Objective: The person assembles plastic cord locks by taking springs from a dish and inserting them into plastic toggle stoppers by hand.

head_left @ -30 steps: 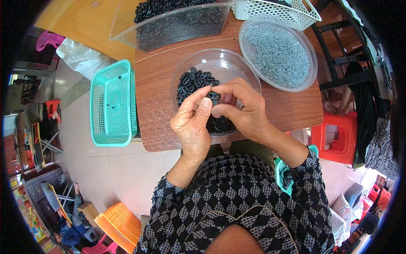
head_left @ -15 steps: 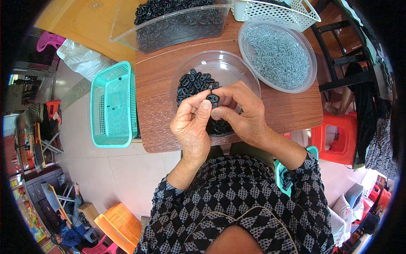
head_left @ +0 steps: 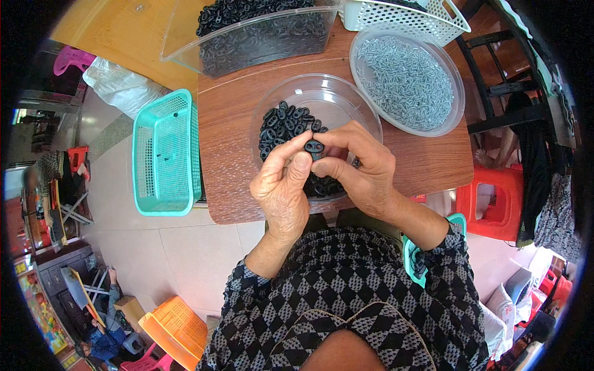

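Note:
Both hands pinch one small black oval two-hole piece (head_left: 314, 147) over a shallow round clear tub (head_left: 334, 102). My left hand (head_left: 281, 195) grips its left side between thumb and index finger. From the right, my right hand (head_left: 365, 167) closes thumb and fingertips on the same piece. Its two holes face up. Inside the tub lies a heap of similar black oval pieces (head_left: 281, 127), partly covered by my hands. To the right of the tub, a round clear dish (head_left: 458, 99) holds many small silvery screw-like pins (head_left: 405, 83).
At the table's far side stand a clear bin (head_left: 260, 52) of black pieces and a white perforated basket (head_left: 402, 21). A turquoise basket (head_left: 164, 161) is left of the brown tabletop (head_left: 229, 173). A red stool (head_left: 492, 207) stands at the right.
The black oval piece has turned slightly between my fingertips, so its two holes now sit more level. Both hands have shifted only a little, and their grip stays on it.

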{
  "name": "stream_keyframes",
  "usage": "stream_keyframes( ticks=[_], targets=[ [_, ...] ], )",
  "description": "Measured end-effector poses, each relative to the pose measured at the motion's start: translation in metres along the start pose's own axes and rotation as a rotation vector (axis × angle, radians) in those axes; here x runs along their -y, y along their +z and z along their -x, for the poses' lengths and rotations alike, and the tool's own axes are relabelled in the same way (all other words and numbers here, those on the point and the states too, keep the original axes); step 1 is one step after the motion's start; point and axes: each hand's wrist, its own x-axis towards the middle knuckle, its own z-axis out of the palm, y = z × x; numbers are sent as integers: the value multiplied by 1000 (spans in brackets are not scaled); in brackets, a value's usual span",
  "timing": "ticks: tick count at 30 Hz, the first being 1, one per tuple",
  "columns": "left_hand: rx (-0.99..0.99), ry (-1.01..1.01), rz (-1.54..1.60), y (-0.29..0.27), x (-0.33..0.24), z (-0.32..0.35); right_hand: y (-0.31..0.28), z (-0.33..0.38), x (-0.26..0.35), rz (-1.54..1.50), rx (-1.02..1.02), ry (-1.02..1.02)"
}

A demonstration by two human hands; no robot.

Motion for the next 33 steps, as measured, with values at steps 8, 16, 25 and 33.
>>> stream_keyframes(
  ticks=[8, 16, 25, 33],
  targets=[
    [7, 43, 11, 0, 2, 2, 3, 1, 0, -23, -58, -12],
    [21, 75, -11, -2, 6, 3, 1, 0, -1, -25, -51, -55],
    [4, 141, -67, -2, 8, 4, 3, -1, 1, 13, -59, -93],
    [-34, 184, -44, -2, 18, 7, 5, -1, -1, 43, -74, -172]
  ],
)
